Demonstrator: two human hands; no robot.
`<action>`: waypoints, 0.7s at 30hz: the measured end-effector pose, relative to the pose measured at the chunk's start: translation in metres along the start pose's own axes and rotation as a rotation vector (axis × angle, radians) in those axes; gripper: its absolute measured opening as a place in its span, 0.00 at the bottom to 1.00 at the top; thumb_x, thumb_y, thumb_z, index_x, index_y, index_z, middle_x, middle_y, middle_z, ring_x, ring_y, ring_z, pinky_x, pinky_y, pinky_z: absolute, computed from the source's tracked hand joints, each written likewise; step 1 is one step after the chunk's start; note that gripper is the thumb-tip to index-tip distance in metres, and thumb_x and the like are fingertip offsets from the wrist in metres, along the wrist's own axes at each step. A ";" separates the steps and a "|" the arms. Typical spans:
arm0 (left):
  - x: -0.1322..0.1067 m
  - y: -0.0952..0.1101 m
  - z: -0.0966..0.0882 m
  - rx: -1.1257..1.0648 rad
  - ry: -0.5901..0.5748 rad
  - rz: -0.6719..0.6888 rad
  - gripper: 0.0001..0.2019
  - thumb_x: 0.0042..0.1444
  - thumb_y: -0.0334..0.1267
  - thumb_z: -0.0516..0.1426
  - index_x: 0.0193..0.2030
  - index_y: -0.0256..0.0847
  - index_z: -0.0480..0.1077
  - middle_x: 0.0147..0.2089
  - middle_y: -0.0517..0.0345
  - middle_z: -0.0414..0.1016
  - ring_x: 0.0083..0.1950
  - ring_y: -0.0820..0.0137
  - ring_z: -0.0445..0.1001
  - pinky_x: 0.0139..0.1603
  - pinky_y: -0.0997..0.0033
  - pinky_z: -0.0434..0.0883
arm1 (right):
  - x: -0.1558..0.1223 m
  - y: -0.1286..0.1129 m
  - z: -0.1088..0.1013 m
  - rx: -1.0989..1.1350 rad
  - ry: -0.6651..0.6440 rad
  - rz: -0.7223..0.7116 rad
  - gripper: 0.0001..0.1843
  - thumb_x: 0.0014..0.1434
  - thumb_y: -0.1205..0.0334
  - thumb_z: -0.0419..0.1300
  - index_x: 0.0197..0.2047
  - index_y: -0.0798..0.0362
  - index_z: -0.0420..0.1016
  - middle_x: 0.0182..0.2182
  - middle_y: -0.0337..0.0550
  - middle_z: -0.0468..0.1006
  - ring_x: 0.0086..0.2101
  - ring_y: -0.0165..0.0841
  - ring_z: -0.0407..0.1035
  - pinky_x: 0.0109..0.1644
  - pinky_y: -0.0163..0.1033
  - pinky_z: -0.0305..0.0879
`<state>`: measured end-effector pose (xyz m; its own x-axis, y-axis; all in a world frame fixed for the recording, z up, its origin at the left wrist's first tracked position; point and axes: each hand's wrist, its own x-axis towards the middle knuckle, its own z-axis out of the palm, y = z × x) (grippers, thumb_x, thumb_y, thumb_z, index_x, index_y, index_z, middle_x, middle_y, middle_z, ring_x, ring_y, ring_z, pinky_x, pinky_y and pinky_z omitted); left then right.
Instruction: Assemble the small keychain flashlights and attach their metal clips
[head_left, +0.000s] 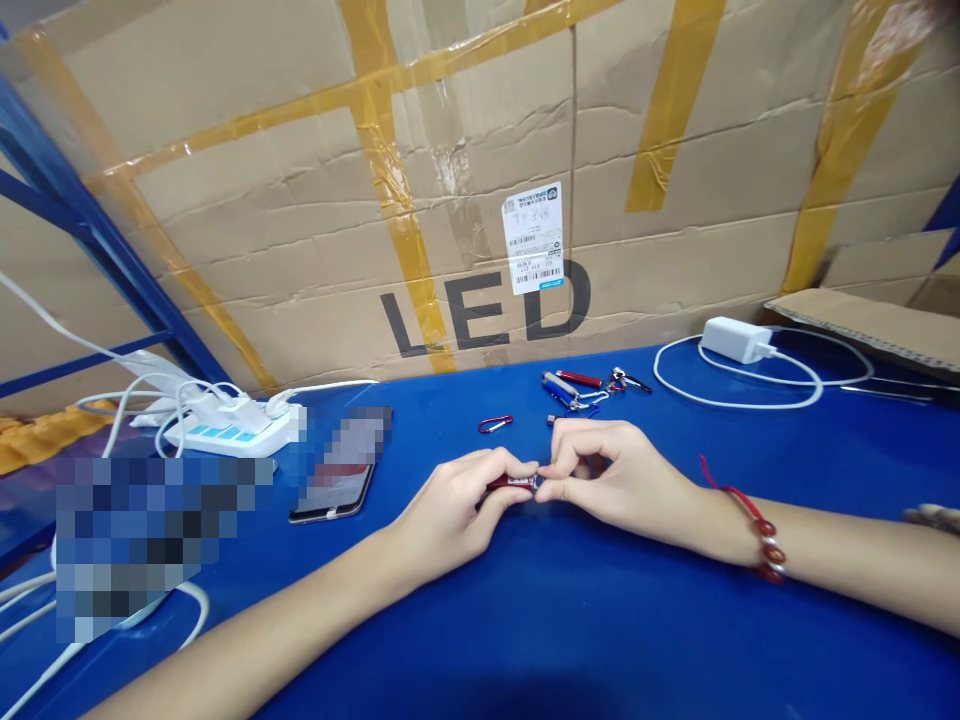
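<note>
My left hand [469, 500] grips a small red metal tube [514, 482], like a keychain flashlight, between thumb and forefinger. A pale label shows along its side, and its silver end points to the right. At that end, my right hand [611, 468] pinches with thumb and forefinger; what lies between those fingertips is too small to make out. Just beyond the hands lies a red carabiner clip [495, 425]. Farther back rest several similar tubes, among them a red tube [579, 379] and a blue tube [559, 390], with a black clip [631, 380] beside them.
A phone [349, 470] lies left of my hands on the blue table [570, 620]. Behind it sits a white power strip [232, 430] with plugs and cables. A white charger [731, 340] with a looped cable is at back right. A large cardboard box [300, 250] stands behind.
</note>
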<state>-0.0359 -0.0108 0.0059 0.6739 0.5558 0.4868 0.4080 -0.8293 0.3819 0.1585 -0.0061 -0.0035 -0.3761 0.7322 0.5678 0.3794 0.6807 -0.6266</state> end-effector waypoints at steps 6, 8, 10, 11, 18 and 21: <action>0.001 -0.002 0.001 0.025 0.028 -0.038 0.04 0.58 0.31 0.51 0.37 0.40 0.67 0.39 0.57 0.75 0.40 0.71 0.73 0.41 0.76 0.68 | 0.002 0.000 0.001 0.037 -0.017 0.100 0.17 0.48 0.52 0.62 0.18 0.55 0.69 0.22 0.38 0.68 0.22 0.25 0.59 0.24 0.32 0.52; 0.001 -0.002 0.001 0.036 0.025 -0.064 0.04 0.58 0.32 0.51 0.37 0.40 0.67 0.39 0.57 0.75 0.41 0.70 0.73 0.41 0.75 0.68 | 0.002 0.000 0.002 0.039 -0.026 0.127 0.16 0.48 0.53 0.62 0.19 0.55 0.69 0.23 0.38 0.69 0.22 0.25 0.59 0.24 0.32 0.53; 0.002 -0.002 0.001 0.057 0.012 -0.096 0.05 0.59 0.33 0.51 0.39 0.41 0.68 0.39 0.57 0.75 0.40 0.70 0.73 0.41 0.74 0.68 | 0.003 0.001 0.002 0.042 -0.037 0.156 0.14 0.48 0.54 0.62 0.20 0.55 0.70 0.23 0.38 0.70 0.22 0.25 0.60 0.24 0.32 0.53; 0.002 -0.003 0.001 0.066 0.010 -0.113 0.06 0.59 0.33 0.51 0.39 0.41 0.68 0.39 0.57 0.75 0.41 0.70 0.73 0.41 0.74 0.68 | 0.003 0.002 0.002 0.047 -0.049 0.179 0.14 0.48 0.54 0.62 0.20 0.55 0.71 0.23 0.38 0.71 0.22 0.26 0.60 0.25 0.32 0.54; 0.005 -0.003 0.000 0.045 0.026 -0.163 0.07 0.58 0.32 0.52 0.42 0.40 0.68 0.41 0.58 0.75 0.42 0.71 0.72 0.44 0.74 0.67 | 0.009 0.003 0.000 0.136 -0.118 0.343 0.12 0.48 0.55 0.62 0.23 0.57 0.73 0.21 0.38 0.72 0.20 0.25 0.60 0.22 0.31 0.53; 0.007 0.000 -0.002 -0.007 -0.002 -0.145 0.08 0.58 0.31 0.51 0.43 0.41 0.68 0.41 0.59 0.75 0.42 0.72 0.72 0.44 0.77 0.66 | 0.010 0.002 -0.002 0.228 -0.145 0.368 0.12 0.45 0.56 0.64 0.22 0.57 0.73 0.19 0.35 0.68 0.17 0.22 0.57 0.19 0.30 0.51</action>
<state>-0.0326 -0.0066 0.0102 0.6091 0.6698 0.4247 0.4971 -0.7397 0.4535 0.1575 0.0031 0.0022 -0.3716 0.9032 0.2148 0.3205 0.3420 -0.8833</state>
